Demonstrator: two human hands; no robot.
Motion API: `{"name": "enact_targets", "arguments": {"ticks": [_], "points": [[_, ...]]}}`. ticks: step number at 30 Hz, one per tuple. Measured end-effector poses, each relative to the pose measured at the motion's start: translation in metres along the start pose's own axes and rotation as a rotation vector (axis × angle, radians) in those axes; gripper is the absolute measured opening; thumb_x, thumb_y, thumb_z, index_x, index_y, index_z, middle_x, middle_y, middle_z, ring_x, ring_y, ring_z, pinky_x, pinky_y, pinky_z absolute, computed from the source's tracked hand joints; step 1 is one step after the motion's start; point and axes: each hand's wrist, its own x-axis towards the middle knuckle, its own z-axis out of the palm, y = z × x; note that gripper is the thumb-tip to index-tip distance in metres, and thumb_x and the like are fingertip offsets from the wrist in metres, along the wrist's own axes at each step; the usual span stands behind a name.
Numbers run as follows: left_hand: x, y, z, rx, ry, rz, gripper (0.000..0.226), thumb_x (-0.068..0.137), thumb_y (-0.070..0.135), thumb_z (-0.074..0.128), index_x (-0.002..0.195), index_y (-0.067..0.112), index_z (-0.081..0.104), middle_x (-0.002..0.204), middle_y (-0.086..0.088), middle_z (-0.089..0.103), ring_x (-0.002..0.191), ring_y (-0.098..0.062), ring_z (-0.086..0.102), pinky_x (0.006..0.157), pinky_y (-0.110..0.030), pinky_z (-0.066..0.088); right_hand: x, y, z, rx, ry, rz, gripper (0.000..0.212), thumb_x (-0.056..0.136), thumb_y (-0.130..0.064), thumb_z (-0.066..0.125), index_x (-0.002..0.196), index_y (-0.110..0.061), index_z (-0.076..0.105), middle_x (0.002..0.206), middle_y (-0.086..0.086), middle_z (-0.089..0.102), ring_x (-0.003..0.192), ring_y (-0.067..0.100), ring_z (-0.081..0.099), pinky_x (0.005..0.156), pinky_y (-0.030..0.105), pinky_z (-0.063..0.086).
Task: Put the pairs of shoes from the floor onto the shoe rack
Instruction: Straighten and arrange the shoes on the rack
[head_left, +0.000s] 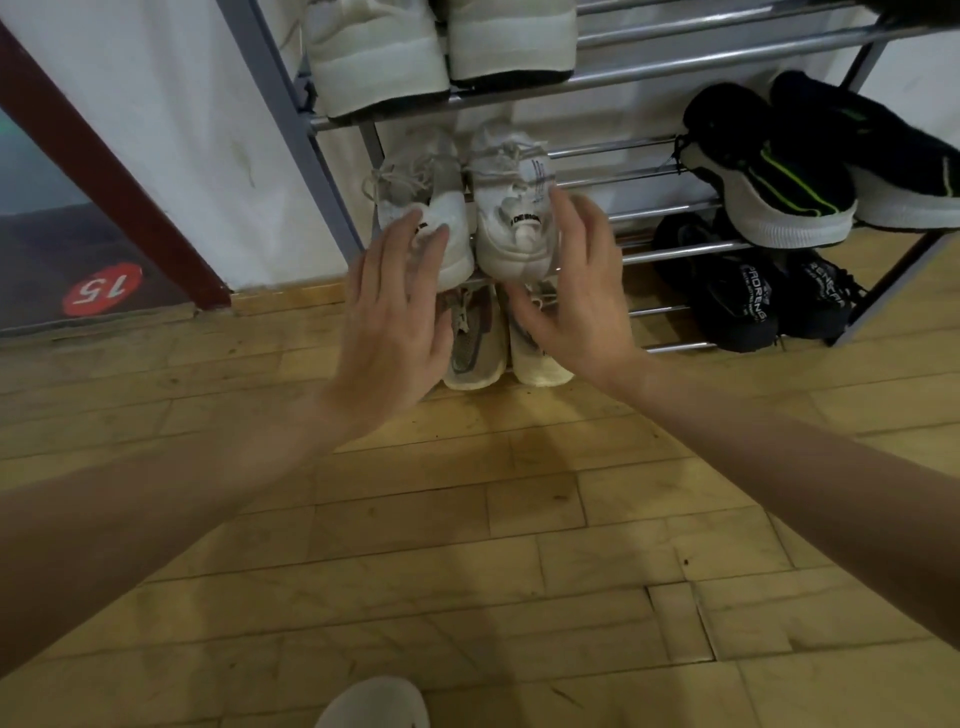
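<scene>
**Both hands open at the white sneakers**

Both forearms reach forward. The left hand (397, 306) is flat with spread fingers, its fingertips on the heel of the left white lace-up sneaker (423, 208). The right hand (574, 299) is open too, cupped just beside the right white sneaker (511, 208). Both shoes sit on the middle bars of the metal shoe rack (649, 70), just beyond the fingers.

Left hand (395, 317) open, right hand (576, 291) open, arms outstretched
</scene>
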Motion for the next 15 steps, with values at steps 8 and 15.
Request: {"name": "enact_targets", "arguments": {"ticks": [8,15], "points": [[-0.052,-0.003,0.04,-0.092,-0.348,0.168,0.039,0.084,0.01,0.053,0.123,0.005,0.049,0.122,-0.016,0.052,0.108,-0.03,0.054,0.088,-0.043,0.051,-0.082,0.047,0.003,-0.265,-0.556,-0.04,0.049,0.084,-0.023,0.06,0.126,-0.007,0.042,0.118,0.016,0.047,0.106,0.03,0.049,0.093,0.043,0.047],[-0.047,0.011,0.052,-0.442,-0.398,-0.675,0.02,0.088,0.029,0.061,0.096,0.01,0.059,0.081,0.004,0.06,0.07,-0.009,0.06,0.056,-0.016,0.044,-0.054,0.041,0.033,0.247,-0.469,0.952,0.083,0.081,-0.055,0.066,0.133,-0.002,0.028,0.133,0.017,0.042,0.122,0.032,0.044,0.099,0.044,0.044]]}}
